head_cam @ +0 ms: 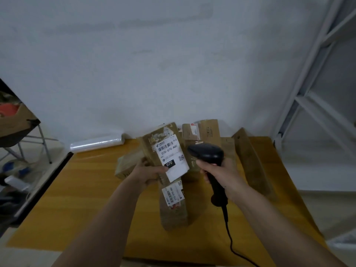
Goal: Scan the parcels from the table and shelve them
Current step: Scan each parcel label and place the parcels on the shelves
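Observation:
My left hand (148,173) grips a brown cardboard parcel (154,140) by its lower edge and holds it tilted above the table, its white shipping label facing me. My right hand (221,175) holds a black barcode scanner (207,152) by the handle, its head pointing left at the label. The scanner's cable trails down to the front edge. Another labelled parcel (174,207) lies on the yellow table (86,199) just below the held one. More brown parcels lie behind: one at the left (125,166), one at the back (204,130) and a long one at the right (250,160).
A roll of clear film (96,143) lies at the table's back left corner against the white wall. A white metal shelf frame (317,93) stands to the right. On the left are a folding table with an open carton (13,120) and clutter on the floor.

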A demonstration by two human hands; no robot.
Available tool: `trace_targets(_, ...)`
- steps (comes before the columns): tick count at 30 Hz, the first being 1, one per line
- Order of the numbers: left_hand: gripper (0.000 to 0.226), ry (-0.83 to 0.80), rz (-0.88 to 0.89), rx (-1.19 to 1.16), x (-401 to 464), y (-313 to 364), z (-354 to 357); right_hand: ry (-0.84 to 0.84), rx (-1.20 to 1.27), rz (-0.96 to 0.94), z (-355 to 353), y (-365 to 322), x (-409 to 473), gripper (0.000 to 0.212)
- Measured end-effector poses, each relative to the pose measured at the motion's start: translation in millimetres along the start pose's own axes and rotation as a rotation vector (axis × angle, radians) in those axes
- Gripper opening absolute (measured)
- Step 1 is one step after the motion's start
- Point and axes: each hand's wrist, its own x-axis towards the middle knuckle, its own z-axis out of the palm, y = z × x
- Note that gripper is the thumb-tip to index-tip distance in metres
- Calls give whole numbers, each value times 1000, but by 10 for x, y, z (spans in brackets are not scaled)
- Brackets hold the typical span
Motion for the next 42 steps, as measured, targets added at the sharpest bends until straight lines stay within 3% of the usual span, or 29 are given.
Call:
trace_targets(3, 101, 27, 42, -18, -38, 96, 29, -27, -64, -91, 43, -69, -82, 9)
trace_targets(7, 79, 40, 50, 9, -131, 219, 71, -47, -210, -176, 87, -64, -186, 9)
trace_targets(11, 78, 2, 58, 1, -143, 268, 93, -47, -225, -211, 103, -53, -274, 10)
trace_targets(15, 41, -60, 56, -16, -133, 233, 128, -29, -214, -235, 100, -13, -388, 18)
trace_targets(18, 47, -90, 81, -1, -76, 189, 173, -25, -231, -256, 91, 47, -495, 19)
trace_targets(22, 99, -164, 85, 44, 7, 90, 286, 78, -180, -241, 63, 197, -633, 13)
trace_targets(33, 100, -424, 111, 179, -367, -222, 954, 315, -78, -190, -360, 434, -1333, 14)
trace_targets(38, 130, -607, 78, 266, -800, -392, 1514, 447, 31, -177, -822, 499, -1806, 17)
trace_targets(42, 106, -710, 63, 317, -1319, -567, 2081, 569, 87, -199, -1288, 566, -2361, 16)
